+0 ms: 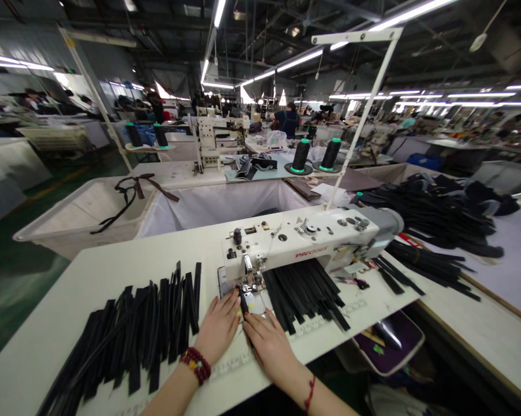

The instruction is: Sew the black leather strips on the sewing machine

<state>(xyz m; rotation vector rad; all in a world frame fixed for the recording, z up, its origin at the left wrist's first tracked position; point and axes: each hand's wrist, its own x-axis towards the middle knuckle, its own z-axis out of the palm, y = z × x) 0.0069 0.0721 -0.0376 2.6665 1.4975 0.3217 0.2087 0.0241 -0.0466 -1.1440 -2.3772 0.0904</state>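
A narrow black strip runs under the presser foot of a white sewing machine. My left hand, with a dark red beaded bracelet at the wrist, lies flat beside the strip on its left, fingertips near the needle plate. My right hand, a red cord round its wrist, rests over the strip's near part, pressing it with the fingers. Left of my hands, a row of black strips is spread on the white table. Another bundle of black strips lies under the machine's arm.
Small scissors lie right of the bundle. Black thread cones stand behind the machine, near a white thread stand. A pale bin is at the back left. Dark pieces are piled at right. An open purple-lined container sits below the table edge.
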